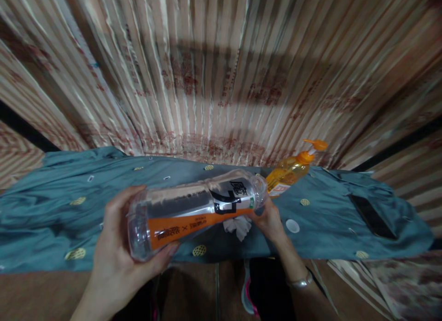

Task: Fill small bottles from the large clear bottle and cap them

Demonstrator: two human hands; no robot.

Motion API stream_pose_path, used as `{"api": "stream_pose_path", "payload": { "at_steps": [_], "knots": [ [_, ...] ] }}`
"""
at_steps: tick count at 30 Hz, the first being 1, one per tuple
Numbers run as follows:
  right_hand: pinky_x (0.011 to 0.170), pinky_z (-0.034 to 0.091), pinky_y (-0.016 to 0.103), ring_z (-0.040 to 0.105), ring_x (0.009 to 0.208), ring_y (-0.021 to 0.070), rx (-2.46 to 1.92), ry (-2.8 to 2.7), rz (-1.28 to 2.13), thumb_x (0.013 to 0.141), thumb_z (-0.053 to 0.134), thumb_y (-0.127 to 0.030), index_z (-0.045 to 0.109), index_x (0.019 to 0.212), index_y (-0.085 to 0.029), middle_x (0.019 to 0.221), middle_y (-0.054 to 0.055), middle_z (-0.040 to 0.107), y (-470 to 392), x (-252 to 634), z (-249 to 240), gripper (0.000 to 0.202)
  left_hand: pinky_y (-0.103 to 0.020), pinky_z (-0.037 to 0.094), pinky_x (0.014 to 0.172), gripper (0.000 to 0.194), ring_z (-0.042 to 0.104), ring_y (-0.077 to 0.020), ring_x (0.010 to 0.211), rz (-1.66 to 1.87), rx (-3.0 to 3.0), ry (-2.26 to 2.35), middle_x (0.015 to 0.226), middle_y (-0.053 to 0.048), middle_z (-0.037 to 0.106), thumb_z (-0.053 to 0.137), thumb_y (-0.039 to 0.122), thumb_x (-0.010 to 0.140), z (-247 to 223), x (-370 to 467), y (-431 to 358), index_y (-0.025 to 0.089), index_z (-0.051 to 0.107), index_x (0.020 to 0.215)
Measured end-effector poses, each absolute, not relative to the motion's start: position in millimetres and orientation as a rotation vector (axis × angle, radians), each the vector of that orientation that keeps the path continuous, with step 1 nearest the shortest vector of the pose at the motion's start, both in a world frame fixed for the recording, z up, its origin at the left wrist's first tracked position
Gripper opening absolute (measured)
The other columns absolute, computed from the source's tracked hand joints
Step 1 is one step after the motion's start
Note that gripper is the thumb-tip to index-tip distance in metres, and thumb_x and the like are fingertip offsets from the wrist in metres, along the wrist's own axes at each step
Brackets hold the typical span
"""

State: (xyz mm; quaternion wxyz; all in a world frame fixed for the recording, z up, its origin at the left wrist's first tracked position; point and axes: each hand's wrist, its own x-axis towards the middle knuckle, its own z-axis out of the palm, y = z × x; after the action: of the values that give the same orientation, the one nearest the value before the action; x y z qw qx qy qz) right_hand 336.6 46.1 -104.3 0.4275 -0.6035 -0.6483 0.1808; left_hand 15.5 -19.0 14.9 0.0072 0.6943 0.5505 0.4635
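Observation:
A large clear plastic bottle (193, 206) with an orange and silver printed label is held lying on its side above the cloth. My left hand (126, 247) is wrapped round its base end, thumb along the near side. At the other end my right hand (267, 217) grips near the bottle's neck, its fingers partly hidden behind it. A crumpled white tissue (238, 227) shows below the bottle beside my right hand; whether the fingers touch it I cannot tell. Just beyond the neck is a pump bottle (286, 174) of yellow-orange liquid with an orange pump head.
A teal cloth (165, 171) with yellow motifs covers the narrow table. On it, a round white disc (293, 225) and a dark phone (371, 216) lie to the right. A striped, pleated curtain (214, 81) hangs behind the table. My legs and a shoe (247, 293) show below.

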Motion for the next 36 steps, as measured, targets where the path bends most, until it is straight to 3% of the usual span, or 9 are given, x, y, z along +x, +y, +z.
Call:
{"api": "stream_pose_path", "payload": {
  "at_steps": [4,11,24,31,36],
  "knots": [
    [0.079,0.06,0.038,0.075,0.092,0.0282,-1.505,-1.625,0.455,0.076,0.066,-0.044,0.057,0.12,-0.021,0.105,0.01,0.078,47.2,337.0,-105.2,0.05,-0.041,0.063,0.077,0.076,0.07,-0.027,0.099,1.421,2.218,1.713,0.118,-0.006,0.063,0.065,0.066,0.078,15.7,14.9,-17.6,0.03,0.043,0.141],
    [0.074,0.06,0.037,0.076,0.086,0.028,-1.537,-1.613,0.446,0.075,0.067,-0.047,0.056,0.119,-0.02,0.099,0.01,0.079,47.9,337.9,-106.9,0.053,-0.052,0.063,0.08,0.072,0.069,-0.0334,0.102,1.462,2.092,1.708,0.12,-0.007,0.064,0.064,0.062,0.077,15.3,19.0,-19.4,0.035,0.043,0.14],
    [0.078,0.06,0.038,0.075,0.091,0.0287,-1.545,-1.59,0.449,0.075,0.068,-0.05,0.058,0.116,-0.021,0.103,0.01,0.078,48.4,337.8,-108.4,0.051,-0.051,0.065,0.084,0.08,0.069,-0.0341,0.107,1.358,2.085,1.688,0.127,-0.006,0.062,0.074,0.049,0.074,15.0,9.8,-21.7,0.04,0.039,0.145],
    [0.08,0.06,0.039,0.075,0.091,0.0285,-1.533,-1.596,0.471,0.076,0.068,-0.049,0.059,0.116,-0.02,0.104,0.011,0.078,48.6,337.8,-107.5,0.05,-0.052,0.064,0.086,0.078,0.068,-0.0347,0.109,1.375,2.112,1.703,0.126,-0.008,0.061,0.072,0.055,0.074,12.9,11.0,-19.5,0.037,0.04,0.144],
    [0.082,0.06,0.039,0.075,0.093,0.0287,-1.529,-1.61,0.453,0.078,0.067,-0.049,0.059,0.119,-0.02,0.106,0.011,0.078,48.4,337.8,-107.0,0.051,-0.045,0.063,0.08,0.079,0.07,-0.03,0.101,1.448,2.119,1.734,0.119,-0.008,0.064,0.068,0.067,0.074,15.3,16.9,-18.9,0.029,0.045,0.139]
  ]
}}
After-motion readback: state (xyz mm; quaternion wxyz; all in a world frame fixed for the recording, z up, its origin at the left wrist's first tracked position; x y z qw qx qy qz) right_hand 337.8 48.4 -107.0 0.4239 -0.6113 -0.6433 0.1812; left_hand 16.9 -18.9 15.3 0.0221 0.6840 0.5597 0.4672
